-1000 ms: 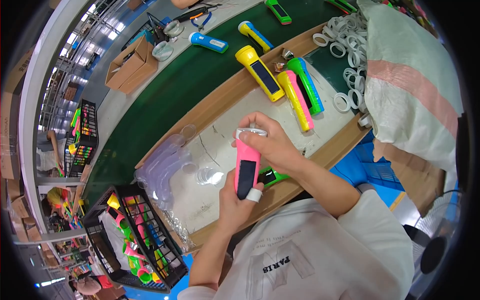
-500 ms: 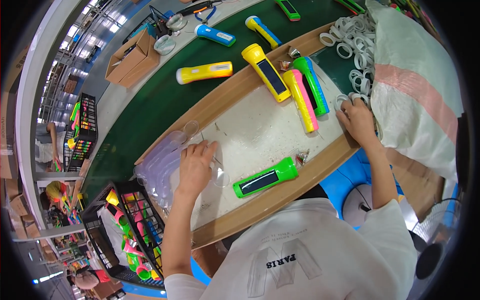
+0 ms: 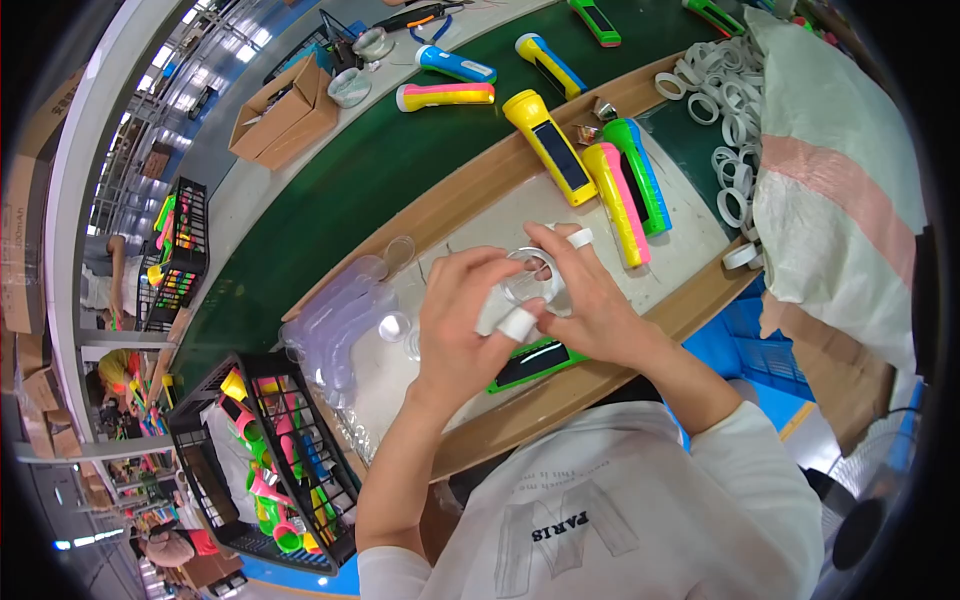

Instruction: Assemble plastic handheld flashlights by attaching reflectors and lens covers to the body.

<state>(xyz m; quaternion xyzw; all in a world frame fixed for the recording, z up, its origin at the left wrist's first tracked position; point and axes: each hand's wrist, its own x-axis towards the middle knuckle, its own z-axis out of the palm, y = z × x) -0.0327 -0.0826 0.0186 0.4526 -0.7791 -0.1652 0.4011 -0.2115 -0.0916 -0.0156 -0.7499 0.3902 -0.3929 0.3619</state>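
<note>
Over the tray's near part, my left hand [image 3: 462, 315] and my right hand [image 3: 598, 305] face each other, fingers closed around a clear round lens with a white ring [image 3: 533, 284]. White bands wrap my left thumb and a right finger. Partly hidden beneath my hands lies a green flashlight [image 3: 535, 366] with a dark panel. Left of my hands, curved stacks of clear lenses [image 3: 345, 315] rest in the tray. On the right are a yellow flashlight [image 3: 550, 148], a yellow-pink flashlight [image 3: 622, 208] and a green-blue flashlight [image 3: 640, 178].
A brown-edged tray [image 3: 470, 437] lies before me. Loose white rings [image 3: 722, 95] spill beside a white woven sack [image 3: 840, 170]. Several flashlights lie on the green surface [image 3: 300, 210] beyond, near a cardboard box [image 3: 285, 112]. A black crate [image 3: 262, 460] of coloured parts stands at left.
My right hand has come from the white rings to the tray's middle. My left hand has left the lens stacks and joined it. A yellow flashlight on the green surface now lies farther off.
</note>
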